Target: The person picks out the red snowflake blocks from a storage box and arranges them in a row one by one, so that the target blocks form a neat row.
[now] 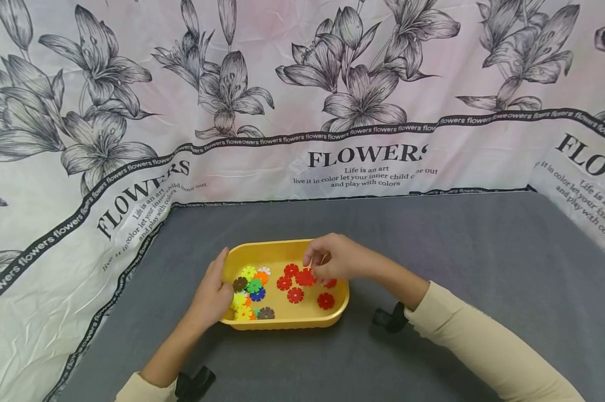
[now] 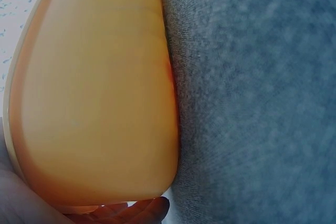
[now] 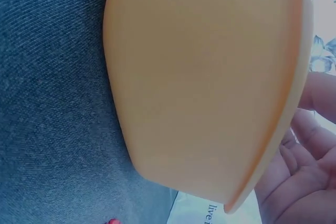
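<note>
A yellow plastic tray (image 1: 282,322) holds small notched flower-shaped discs. Several red discs (image 1: 295,295) are spread over its middle and right. At the left is a mixed cluster of green (image 1: 254,286), blue (image 1: 258,295), yellow, orange, brown, white and grey discs. My left hand (image 1: 213,293) grips the tray's left end, thumb at the rim; in the left wrist view its fingers (image 2: 152,211) reach round the end wall. Over the right part hovers my right hand (image 1: 339,258), fingers bent, tips beside a red disc (image 1: 305,277). Whether they pinch it is unclear.
The tray stands on a grey cloth-covered table (image 1: 433,240). Behind and beside it hangs a white flower-printed sheet (image 1: 262,167). A small red thing (image 3: 113,221) shows at the bottom edge of the right wrist view, on the grey cloth.
</note>
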The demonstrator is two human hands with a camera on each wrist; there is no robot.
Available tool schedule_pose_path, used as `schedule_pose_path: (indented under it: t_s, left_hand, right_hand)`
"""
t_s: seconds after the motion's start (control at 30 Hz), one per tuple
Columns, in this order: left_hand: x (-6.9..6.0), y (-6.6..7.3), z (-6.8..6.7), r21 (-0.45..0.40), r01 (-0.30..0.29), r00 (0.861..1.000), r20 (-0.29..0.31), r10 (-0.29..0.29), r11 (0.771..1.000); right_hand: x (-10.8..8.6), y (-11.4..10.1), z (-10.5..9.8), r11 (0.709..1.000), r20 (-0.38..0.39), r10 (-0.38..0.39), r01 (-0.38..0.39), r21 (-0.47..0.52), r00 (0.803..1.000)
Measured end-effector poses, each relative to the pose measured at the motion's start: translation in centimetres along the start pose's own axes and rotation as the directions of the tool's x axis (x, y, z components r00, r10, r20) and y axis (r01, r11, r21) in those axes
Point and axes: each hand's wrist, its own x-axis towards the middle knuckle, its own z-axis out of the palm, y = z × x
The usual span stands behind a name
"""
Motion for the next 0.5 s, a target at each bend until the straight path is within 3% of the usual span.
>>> schedule_pose_path:
  t_s: [0.5]
  left_hand:
    - [0.22,-0.06,0.09,-0.004,0.018,1.0,0.005,-0.018,1.0]
  right_hand:
    - [-0.79,0.48,-0.59,0.987,-0.054,0.081,-0.072,0.144,0.995]
